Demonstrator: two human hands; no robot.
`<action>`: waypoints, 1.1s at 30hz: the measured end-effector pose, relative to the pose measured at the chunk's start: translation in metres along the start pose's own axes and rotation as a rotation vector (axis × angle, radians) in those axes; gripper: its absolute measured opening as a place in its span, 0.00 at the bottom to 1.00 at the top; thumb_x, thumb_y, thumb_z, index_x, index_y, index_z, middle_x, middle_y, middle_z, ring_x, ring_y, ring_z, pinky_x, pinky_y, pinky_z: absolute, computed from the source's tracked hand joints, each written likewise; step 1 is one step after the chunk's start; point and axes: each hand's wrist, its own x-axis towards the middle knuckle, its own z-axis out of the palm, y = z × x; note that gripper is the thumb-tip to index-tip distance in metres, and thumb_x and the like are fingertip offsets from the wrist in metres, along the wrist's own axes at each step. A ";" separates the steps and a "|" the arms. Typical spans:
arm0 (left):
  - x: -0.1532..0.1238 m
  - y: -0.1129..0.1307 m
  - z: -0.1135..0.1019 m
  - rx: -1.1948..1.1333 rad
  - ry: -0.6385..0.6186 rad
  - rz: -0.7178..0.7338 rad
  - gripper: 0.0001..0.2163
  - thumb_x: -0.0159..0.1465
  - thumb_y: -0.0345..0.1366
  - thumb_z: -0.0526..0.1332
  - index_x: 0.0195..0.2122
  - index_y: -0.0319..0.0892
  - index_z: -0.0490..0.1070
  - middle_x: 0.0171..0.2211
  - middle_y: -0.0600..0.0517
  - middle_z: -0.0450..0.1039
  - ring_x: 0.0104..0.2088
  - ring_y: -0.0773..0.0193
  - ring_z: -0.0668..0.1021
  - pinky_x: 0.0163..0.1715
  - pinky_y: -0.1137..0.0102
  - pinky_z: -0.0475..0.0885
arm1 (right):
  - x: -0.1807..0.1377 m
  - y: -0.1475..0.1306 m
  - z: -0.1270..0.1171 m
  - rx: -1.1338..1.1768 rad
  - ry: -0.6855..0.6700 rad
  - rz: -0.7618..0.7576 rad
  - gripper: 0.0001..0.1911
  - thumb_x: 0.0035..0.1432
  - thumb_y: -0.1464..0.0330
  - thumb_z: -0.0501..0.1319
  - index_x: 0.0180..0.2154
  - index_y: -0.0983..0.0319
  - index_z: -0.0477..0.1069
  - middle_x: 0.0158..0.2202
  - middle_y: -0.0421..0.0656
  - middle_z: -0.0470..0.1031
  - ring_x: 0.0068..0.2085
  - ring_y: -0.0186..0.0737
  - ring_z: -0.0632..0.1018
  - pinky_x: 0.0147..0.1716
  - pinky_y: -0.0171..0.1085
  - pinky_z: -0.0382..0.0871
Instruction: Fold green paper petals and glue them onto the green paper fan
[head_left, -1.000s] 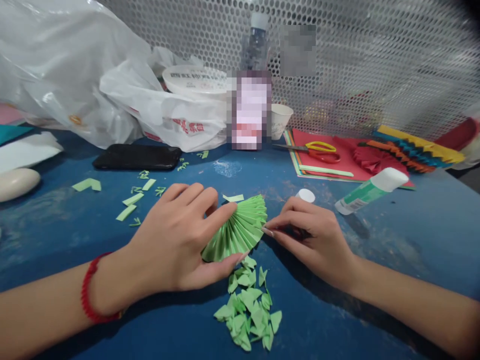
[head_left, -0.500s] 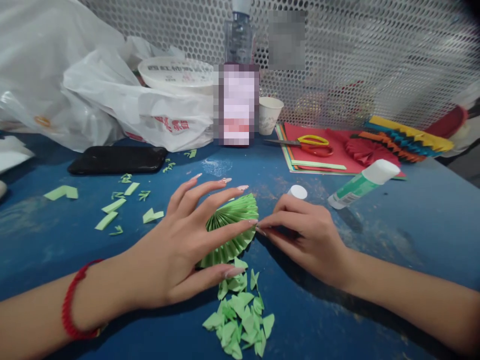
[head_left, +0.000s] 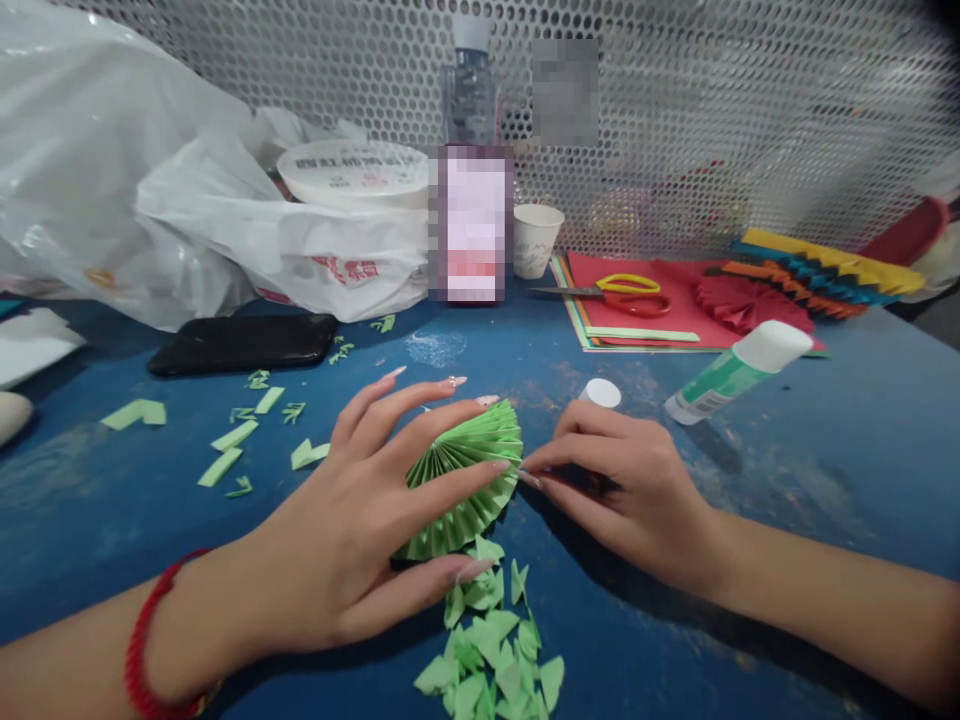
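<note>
A green pleated paper fan [head_left: 450, 480] lies on the blue table, partly covered by my left hand [head_left: 352, 510]. The fingers of that hand are spread, with the index finger resting across the pleats. At the fan's right edge, the thumb and fingertips of my right hand [head_left: 622, 480] are pinched together on the rim. Just below the fan sits a heap of small folded green paper pieces [head_left: 495, 650], near my left thumb. Beyond my right hand are a white cap [head_left: 601, 393] and an upright, tilted-looking glue stick [head_left: 731, 375].
Green paper scraps [head_left: 234, 435] lie to the left, below a black phone [head_left: 244, 343]. Scissors [head_left: 630, 290] rest on coloured paper sheets [head_left: 581, 325]. Further back are white plastic bags [head_left: 247, 240], a paper cup [head_left: 536, 240], a propped phone [head_left: 474, 220] and folded paper strips [head_left: 832, 275].
The scene sits slightly lower in the picture, as the camera view has shifted. Both hands keep nearly the same pose at the fan, and my right hand stays pinched at its edge.
</note>
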 end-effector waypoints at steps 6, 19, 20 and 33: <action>0.003 0.001 -0.001 0.003 -0.023 0.001 0.18 0.65 0.42 0.61 0.57 0.53 0.70 0.67 0.48 0.60 0.67 0.42 0.60 0.65 0.39 0.49 | -0.001 0.000 0.001 -0.017 0.000 0.000 0.05 0.61 0.74 0.64 0.36 0.62 0.80 0.32 0.41 0.74 0.29 0.32 0.73 0.29 0.32 0.64; 0.002 0.001 -0.002 0.047 -0.010 0.012 0.18 0.66 0.41 0.58 0.57 0.54 0.70 0.64 0.48 0.64 0.66 0.40 0.63 0.65 0.34 0.52 | -0.004 -0.003 0.003 -0.235 0.047 -0.171 0.10 0.65 0.72 0.60 0.33 0.61 0.79 0.28 0.42 0.75 0.26 0.34 0.72 0.26 0.35 0.62; 0.002 0.001 -0.001 0.053 -0.002 0.017 0.18 0.66 0.41 0.58 0.57 0.54 0.71 0.65 0.48 0.64 0.66 0.41 0.63 0.65 0.35 0.51 | -0.004 -0.004 0.003 -0.271 0.062 -0.192 0.10 0.64 0.72 0.60 0.32 0.61 0.79 0.28 0.41 0.75 0.25 0.34 0.72 0.25 0.36 0.62; 0.003 0.001 -0.002 0.043 -0.030 0.015 0.17 0.67 0.41 0.57 0.56 0.56 0.70 0.66 0.51 0.62 0.67 0.43 0.62 0.65 0.34 0.52 | -0.005 -0.002 0.003 -0.247 0.013 -0.100 0.11 0.66 0.71 0.59 0.33 0.60 0.79 0.31 0.43 0.76 0.29 0.35 0.75 0.28 0.35 0.67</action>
